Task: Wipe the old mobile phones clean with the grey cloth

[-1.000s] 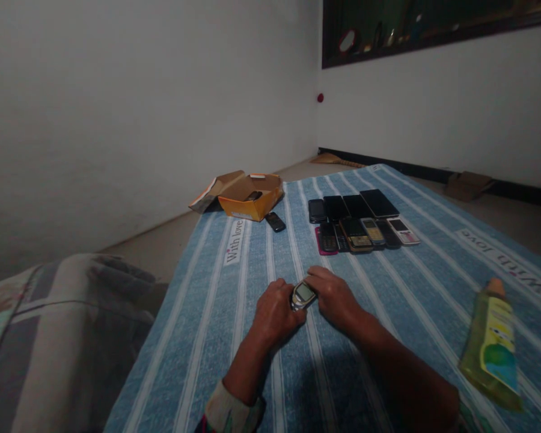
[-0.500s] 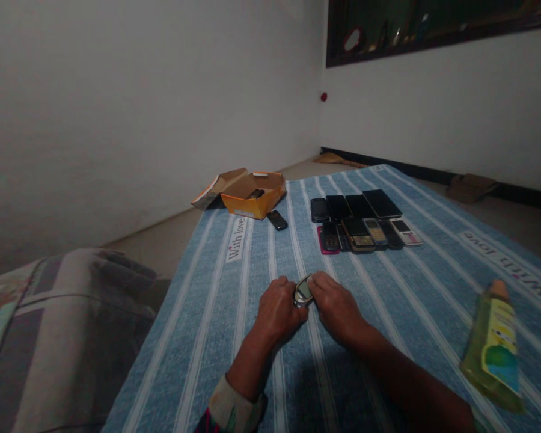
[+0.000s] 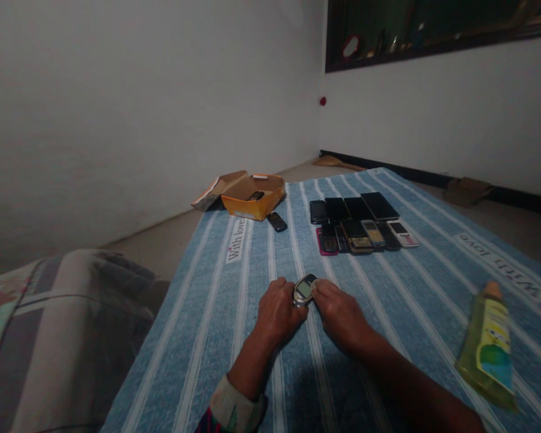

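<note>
A small grey keypad phone (image 3: 305, 289) with a pale screen is held just above the blue striped mat (image 3: 234, 282). My left hand (image 3: 277, 313) is curled round its lower end. My right hand (image 3: 340, 314) pinches its right side with closed fingers. Farther out on the mat lie two rows of phones (image 3: 360, 222): dark touchscreen ones behind, keypad ones in front. A single black phone (image 3: 276, 222) lies by itself next to an open orange box (image 3: 253, 196).
A yellow-green bottle (image 3: 485, 347) lies on its side at the mat's right. A folded striped blanket (image 3: 58, 337) sits at the left. White walls meet in the far corner, with a dark-framed window (image 3: 433, 27) on the right wall.
My right hand's fingers have slid from over the phone's top toward its right side, uncovering more of the screen. The view has shifted slightly. Nothing else on the mat has moved.
</note>
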Available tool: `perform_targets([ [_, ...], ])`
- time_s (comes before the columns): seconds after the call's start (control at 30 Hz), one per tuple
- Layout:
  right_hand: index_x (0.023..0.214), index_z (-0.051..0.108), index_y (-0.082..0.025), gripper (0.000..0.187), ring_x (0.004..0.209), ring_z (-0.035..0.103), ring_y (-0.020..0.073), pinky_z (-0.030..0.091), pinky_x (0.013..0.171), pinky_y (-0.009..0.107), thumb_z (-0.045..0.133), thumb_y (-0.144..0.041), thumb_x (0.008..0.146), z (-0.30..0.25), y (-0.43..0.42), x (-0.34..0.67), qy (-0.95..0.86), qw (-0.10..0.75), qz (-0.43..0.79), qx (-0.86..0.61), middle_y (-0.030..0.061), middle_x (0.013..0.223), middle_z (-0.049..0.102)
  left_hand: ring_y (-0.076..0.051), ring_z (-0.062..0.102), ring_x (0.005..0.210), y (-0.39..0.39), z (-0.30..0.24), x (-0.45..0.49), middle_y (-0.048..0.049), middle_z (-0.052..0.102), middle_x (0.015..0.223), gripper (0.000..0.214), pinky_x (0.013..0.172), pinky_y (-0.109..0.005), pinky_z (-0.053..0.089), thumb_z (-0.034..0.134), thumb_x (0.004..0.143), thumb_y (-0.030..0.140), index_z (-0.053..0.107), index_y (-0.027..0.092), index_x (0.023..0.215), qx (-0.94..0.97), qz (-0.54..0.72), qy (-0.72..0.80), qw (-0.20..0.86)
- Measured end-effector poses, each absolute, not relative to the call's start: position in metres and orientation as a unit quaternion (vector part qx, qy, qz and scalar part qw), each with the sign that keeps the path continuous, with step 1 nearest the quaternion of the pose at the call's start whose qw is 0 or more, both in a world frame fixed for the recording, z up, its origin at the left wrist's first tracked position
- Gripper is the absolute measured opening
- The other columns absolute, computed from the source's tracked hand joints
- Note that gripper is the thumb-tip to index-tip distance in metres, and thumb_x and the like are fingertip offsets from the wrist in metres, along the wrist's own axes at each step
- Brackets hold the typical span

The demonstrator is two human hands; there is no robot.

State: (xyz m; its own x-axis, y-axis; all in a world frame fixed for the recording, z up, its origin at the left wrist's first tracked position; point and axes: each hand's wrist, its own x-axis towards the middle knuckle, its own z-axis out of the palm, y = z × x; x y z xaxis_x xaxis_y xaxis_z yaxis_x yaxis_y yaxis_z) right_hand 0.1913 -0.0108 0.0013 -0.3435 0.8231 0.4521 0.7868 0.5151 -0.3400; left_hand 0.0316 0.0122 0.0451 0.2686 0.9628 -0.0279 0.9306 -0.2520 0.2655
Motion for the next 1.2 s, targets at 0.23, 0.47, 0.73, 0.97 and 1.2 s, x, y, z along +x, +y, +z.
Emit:
perform_targets([
  [0.23,0.105,0.070,-0.018,0.044,0.096,0.065,0.0184,0.054,0.088,0.032,0.040,0.004,0.081,0.010,0.002,0.201,-0.747,0.440,0.136,-0.479,0.0083,0.103,0.070,-0.022,0.057,0.090,0.005,0.037,0.030,-0.0052,0.059,0.091,0.019,0.077,-0.031,0.045,0.065,0.075,0.025,0.062,0.017,0.091,0.791,0.127,0.591,0.097],
  [0.47,0.095,0.067,-0.016,0.026,0.092,0.058,0.0213,0.048,0.084,0.034,0.045,-0.004,0.090,0.023,0.006,0.177,-0.810,0.396,0.044,-0.431,0.0087,0.093,0.065,-0.024,0.054,0.088,-0.003,0.029,0.035,-0.0069,0.059,0.088,0.015,0.075,-0.034,0.047,0.063,0.078,0.019,0.060,0.016,0.092,0.810,0.185,0.556,0.022],
  [0.73,0.082,0.064,-0.017,0.019,0.084,0.053,0.0206,0.039,0.076,0.031,0.051,-0.006,0.090,0.019,0.011,0.187,-0.816,0.282,0.000,-0.504,0.0057,0.083,0.061,-0.024,0.052,0.082,-0.006,0.027,0.037,-0.0067,0.059,0.088,0.017,0.072,-0.035,0.046,0.061,0.077,0.014,0.058,0.017,0.094,0.829,0.222,0.512,-0.018],
  [0.97,0.080,0.064,-0.017,0.018,0.084,0.052,0.0205,0.038,0.075,0.030,0.053,-0.005,0.088,0.022,0.013,0.193,-0.789,0.307,0.018,-0.532,0.0060,0.083,0.061,-0.025,0.050,0.081,-0.009,0.031,0.041,-0.0076,0.058,0.087,0.018,0.069,-0.036,0.046,0.062,0.075,0.012,0.058,0.016,0.092,0.836,0.219,0.501,-0.047],
  [1.2,0.083,0.065,-0.016,0.020,0.083,0.051,0.0207,0.037,0.076,0.031,0.050,-0.004,0.089,0.025,0.002,0.181,-0.826,0.310,-0.001,-0.472,0.0057,0.083,0.061,-0.025,0.050,0.081,-0.009,0.025,0.041,-0.0076,0.057,0.085,0.020,0.069,-0.037,0.046,0.059,0.076,0.011,0.058,0.016,0.095,0.840,0.240,0.483,-0.061],
])
